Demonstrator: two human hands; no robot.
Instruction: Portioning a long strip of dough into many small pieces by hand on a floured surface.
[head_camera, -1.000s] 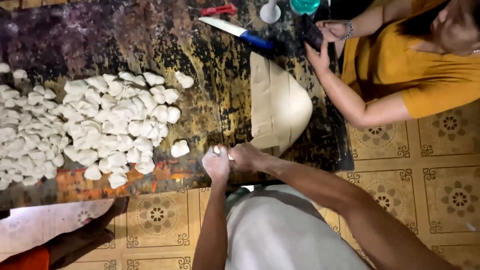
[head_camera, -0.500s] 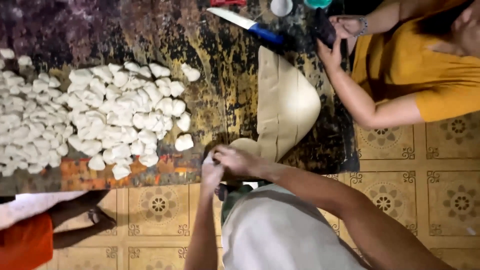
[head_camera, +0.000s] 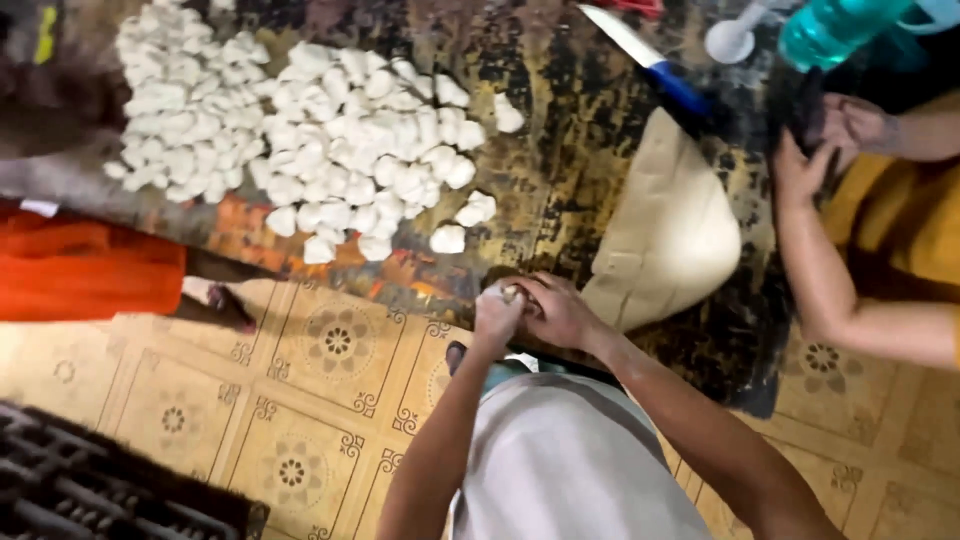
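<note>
Head view: the left hand (head_camera: 497, 318) and right hand (head_camera: 560, 310) are curled and pressed together around a small dough piece (head_camera: 511, 293), barely seen between them. A large dough slab (head_camera: 665, 235) lies at two o'clock, shaped dough balls (head_camera: 330, 140) at ten o'clock.

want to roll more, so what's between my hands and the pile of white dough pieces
In the head view, only bare dark table separates the hands from the pile; one stray dough piece lies closest.

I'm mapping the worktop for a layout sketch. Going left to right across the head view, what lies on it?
Heap of white dough pieces → left hand → right hand → big dough slab → teal bottle.
</note>
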